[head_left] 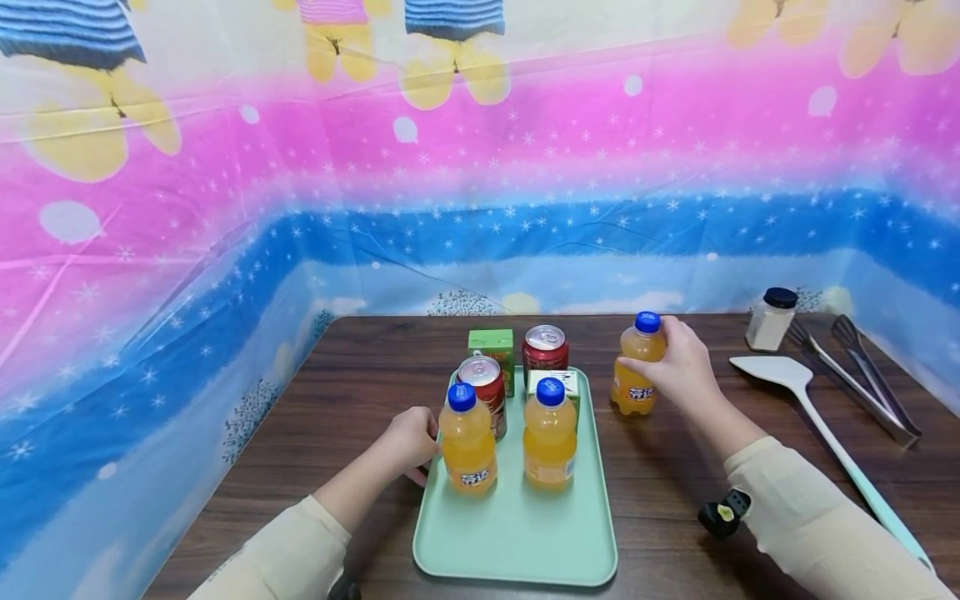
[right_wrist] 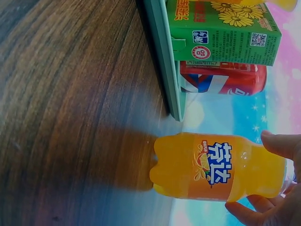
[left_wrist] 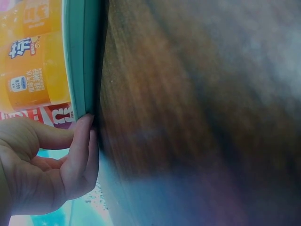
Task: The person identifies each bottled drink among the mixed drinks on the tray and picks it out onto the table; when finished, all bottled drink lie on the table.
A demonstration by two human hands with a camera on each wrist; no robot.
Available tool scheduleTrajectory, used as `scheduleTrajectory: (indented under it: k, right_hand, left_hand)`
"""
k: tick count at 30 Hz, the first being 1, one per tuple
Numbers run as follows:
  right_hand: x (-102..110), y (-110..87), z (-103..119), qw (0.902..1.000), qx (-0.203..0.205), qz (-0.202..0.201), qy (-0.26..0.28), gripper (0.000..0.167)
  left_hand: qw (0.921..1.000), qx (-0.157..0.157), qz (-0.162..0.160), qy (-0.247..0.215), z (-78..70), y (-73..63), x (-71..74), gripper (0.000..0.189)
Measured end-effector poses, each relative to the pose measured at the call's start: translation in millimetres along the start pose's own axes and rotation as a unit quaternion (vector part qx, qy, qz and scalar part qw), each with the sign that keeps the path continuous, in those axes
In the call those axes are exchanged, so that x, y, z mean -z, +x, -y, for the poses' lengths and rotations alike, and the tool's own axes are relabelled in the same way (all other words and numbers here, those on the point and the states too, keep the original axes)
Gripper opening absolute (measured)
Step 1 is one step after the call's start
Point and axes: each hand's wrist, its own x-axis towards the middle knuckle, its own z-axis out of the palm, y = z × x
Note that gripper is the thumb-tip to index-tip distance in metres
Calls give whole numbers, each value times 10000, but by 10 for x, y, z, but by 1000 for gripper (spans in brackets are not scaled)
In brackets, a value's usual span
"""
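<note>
A light green tray (head_left: pixel 517 542) lies on the table, and my left hand (head_left: pixel 411 439) pinches its left rim between thumb and fingers. On the tray stand two orange soda bottles with blue caps, a left bottle (head_left: pixel 469 454) and a right bottle (head_left: pixel 550 450). Behind them are a front can (head_left: pixel 486 385), a red can (head_left: pixel 546 350), a green drink carton (head_left: pixel 491 340) and a second carton (head_left: pixel 567 383), partly hidden. Right of the tray, my right hand (head_left: pixel 681 365) grips a third orange soda bottle (right_wrist: pixel 211 165) by its upper part. This bottle is upright; I cannot tell whether its base touches the table.
To the right lie a white spatula (head_left: pixel 813 408) with a pale green handle, and metal tongs (head_left: pixel 873 387). A jar (head_left: pixel 770 321) with a black lid stands behind them. Printed cloth (head_left: pixel 525 225) hangs along the back and sides of the wooden table (head_left: pixel 337 367).
</note>
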Motion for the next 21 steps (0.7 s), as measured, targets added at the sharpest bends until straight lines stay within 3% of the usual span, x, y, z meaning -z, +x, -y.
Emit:
scheduleTrajectory:
  k: [12, 21]
  right_hand:
    - [55, -42, 16, 9997, -217, 63, 117, 72]
    - [148, -138, 12, 9982, 365, -474, -42, 67]
  left_hand:
    - [10000, -89, 23, 16, 1, -11, -2, 16]
    - [10000, -22, -24, 48, 10, 10, -8, 17]
